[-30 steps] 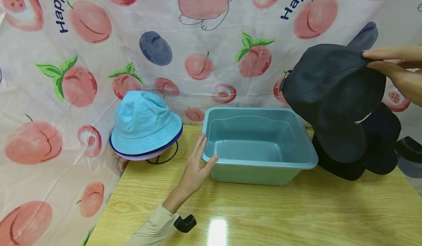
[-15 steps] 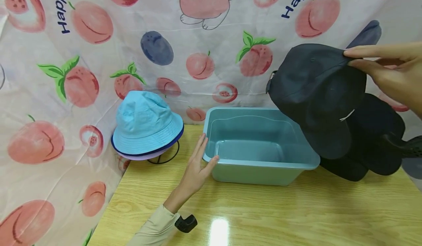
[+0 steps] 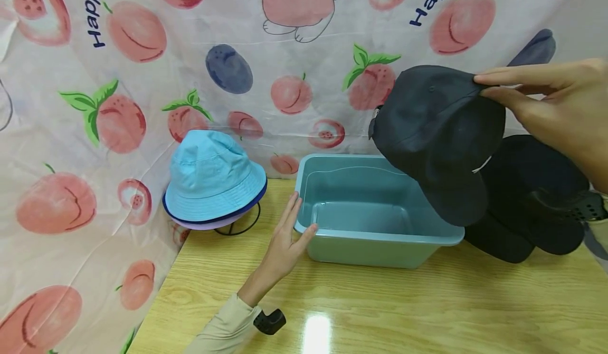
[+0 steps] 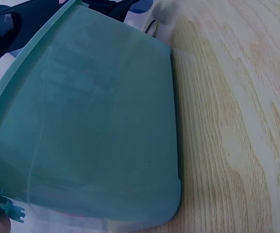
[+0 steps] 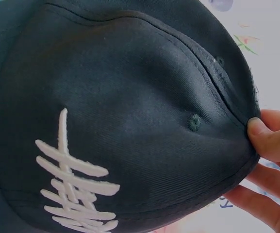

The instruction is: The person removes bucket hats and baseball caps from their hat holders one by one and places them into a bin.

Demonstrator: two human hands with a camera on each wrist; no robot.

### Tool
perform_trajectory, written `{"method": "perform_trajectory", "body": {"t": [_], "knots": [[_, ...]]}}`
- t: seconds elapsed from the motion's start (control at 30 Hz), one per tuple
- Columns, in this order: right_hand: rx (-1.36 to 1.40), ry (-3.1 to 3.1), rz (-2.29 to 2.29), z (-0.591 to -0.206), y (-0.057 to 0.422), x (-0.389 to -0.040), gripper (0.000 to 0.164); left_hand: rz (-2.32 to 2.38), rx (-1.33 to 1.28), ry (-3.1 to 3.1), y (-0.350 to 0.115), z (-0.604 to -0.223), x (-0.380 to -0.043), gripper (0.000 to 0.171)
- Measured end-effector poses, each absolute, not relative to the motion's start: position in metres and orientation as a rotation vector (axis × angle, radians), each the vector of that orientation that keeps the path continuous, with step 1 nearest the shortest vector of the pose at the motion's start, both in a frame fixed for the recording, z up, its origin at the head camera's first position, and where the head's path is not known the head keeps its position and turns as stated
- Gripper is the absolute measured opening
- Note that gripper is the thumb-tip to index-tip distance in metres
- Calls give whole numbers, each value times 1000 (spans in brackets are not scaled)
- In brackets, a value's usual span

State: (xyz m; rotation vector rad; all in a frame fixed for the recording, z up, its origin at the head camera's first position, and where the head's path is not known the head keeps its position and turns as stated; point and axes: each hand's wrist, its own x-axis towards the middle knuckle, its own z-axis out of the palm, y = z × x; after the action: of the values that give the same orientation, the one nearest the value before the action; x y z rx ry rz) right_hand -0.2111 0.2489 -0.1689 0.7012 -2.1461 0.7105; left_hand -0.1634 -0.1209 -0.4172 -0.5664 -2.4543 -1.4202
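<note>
A black baseball cap [image 3: 437,127] hangs from my right hand [image 3: 560,101], pinched at its crown between thumb and fingers. Its brim points down over the right end of a blue-green plastic basin [image 3: 380,246]. White embroidery on the cap's front shows in the right wrist view, where the thumb [image 5: 271,138] presses the crown's top. At the basin's left front corner, my left hand [image 3: 282,243] rests against the rim with its fingers straight. No hat is visible in the part of the basin that shows. Mostly the basin's outer wall [image 4: 96,116] fills the left wrist view.
More black caps [image 3: 527,201] sit to the right of the basin, partly behind my right wrist. On the left, a light blue bucket hat [image 3: 214,180] tops a stack on a black wire stand [image 3: 242,227]. A fruit-print cloth [image 3: 180,69] hangs behind the wooden table [image 3: 380,312].
My right hand has carried the black cap leftward, from beside the other caps to over the basin's right end. The left hand stays at the rim.
</note>
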Motion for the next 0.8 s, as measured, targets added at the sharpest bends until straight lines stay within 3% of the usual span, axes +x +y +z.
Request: {"method": "perform_trajectory", "body": {"t": [0.8], "knots": [[899,-2136,850,-182,226,-232,31,-1414,-564,-2460,-118,-416,-166,69]]}}
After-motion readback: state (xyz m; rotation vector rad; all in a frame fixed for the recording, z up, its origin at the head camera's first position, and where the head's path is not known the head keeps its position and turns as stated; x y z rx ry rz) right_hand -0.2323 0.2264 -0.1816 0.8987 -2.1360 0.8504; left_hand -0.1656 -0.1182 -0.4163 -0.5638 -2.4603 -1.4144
